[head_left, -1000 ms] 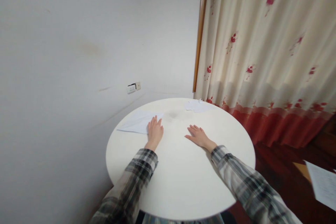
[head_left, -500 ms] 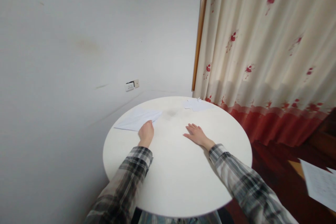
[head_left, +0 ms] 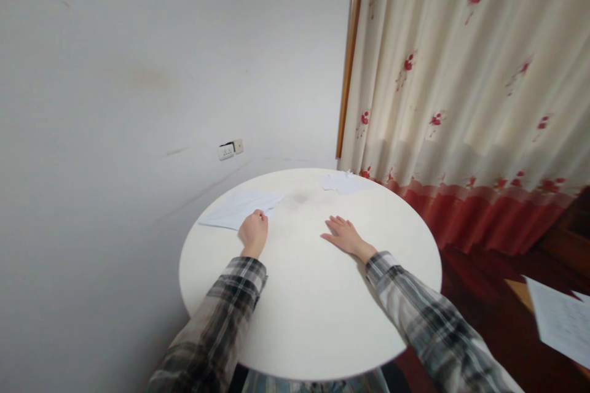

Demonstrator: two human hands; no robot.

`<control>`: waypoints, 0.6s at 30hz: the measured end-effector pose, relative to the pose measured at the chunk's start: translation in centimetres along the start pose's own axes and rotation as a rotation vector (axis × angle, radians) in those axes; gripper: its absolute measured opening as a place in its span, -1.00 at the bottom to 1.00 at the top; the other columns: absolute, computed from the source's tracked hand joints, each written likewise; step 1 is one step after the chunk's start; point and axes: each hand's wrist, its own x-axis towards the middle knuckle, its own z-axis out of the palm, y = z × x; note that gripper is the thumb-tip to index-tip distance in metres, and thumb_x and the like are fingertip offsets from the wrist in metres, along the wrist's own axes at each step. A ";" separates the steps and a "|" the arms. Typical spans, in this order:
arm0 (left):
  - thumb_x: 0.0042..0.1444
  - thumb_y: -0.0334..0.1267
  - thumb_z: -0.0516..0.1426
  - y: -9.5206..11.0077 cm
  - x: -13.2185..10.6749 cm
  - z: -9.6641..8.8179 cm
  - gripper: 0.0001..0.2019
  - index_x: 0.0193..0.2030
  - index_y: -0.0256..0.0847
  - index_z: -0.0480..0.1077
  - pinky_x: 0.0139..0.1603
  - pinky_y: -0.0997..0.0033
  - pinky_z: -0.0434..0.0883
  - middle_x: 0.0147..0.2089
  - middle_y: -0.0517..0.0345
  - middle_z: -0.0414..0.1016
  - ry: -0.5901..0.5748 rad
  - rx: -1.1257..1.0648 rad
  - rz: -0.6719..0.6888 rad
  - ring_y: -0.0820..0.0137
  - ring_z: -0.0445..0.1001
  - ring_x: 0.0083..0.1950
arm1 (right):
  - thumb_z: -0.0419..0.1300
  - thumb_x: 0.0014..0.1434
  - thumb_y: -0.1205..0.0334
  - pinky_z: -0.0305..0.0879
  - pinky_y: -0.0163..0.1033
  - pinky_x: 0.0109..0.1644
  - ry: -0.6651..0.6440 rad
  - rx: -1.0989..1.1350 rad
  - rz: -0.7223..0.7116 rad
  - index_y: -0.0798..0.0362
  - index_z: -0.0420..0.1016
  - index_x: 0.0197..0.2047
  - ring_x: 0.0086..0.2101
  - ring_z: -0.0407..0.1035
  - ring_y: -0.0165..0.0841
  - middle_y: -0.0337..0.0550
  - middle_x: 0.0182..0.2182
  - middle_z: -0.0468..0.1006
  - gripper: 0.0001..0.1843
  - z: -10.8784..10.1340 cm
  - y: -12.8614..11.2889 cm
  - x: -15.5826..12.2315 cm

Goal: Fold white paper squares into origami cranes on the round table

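Observation:
A white sheet of paper (head_left: 230, 209), apparently folded, lies on the left side of the round white table (head_left: 313, 313). My left hand (head_left: 254, 230) is closed in a fist at the paper's near right edge and covers part of it. Its curled fingers hide whatever may be inside them. My right hand (head_left: 343, 236) rests palm down on the bare tabletop, fingers stretched out and slightly apart, holding nothing. Beyond it, near the far edge, lies a piece of white paper (head_left: 343, 183) with an uneven outline and small crumpled bits at its back.
A white wall (head_left: 115, 135) with a socket (head_left: 226, 151) borders the table's left and far sides. A patterned curtain (head_left: 461, 73) hangs at the right. Lower right, written sheets (head_left: 560, 313) lie on a brownish surface above the dark red floor.
My left fist has shifted slightly left and turned a little along the paper's edge. My right hand and the papers stay in place; the view has moved very slightly.

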 end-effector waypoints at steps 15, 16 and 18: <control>0.12 -0.18 -0.01 -0.4 0.2 0.3 -0.80 -0.26 -0.14 0.40 -0.35 0.39 0.25 -0.27 0.03 0.50 0.205 -0.200 -0.102 0.27 0.43 -0.25 | -0.06 0.14 -0.20 -0.25 0.05 0.24 -0.010 0.004 0.012 0.00 0.12 0.22 0.24 -0.16 -0.16 -0.07 0.26 0.03 -0.32 -0.1 0.0 0.0; 0.12 -0.18 -0.02 -0.4 0.2 0.4 -0.80 -0.26 -0.15 0.40 -0.34 0.39 0.24 -0.27 0.03 0.49 0.239 -0.208 -0.092 0.28 0.43 -0.25 | -0.07 0.14 -0.20 -0.25 0.05 0.24 -0.012 0.001 0.012 0.00 0.12 0.22 0.24 -0.16 -0.16 -0.07 0.26 0.02 -0.32 -0.1 -0.1 0.0; 0.12 -0.18 -0.03 -0.3 0.2 0.5 -0.80 -0.27 -0.15 0.39 -0.34 0.39 0.24 -0.29 0.04 0.48 0.282 -0.225 -0.079 0.28 0.41 -0.26 | -0.07 0.14 -0.20 -0.25 0.05 0.24 -0.012 -0.006 0.011 0.00 0.12 0.22 0.24 -0.16 -0.16 -0.08 0.26 0.03 -0.32 -0.1 -0.1 0.0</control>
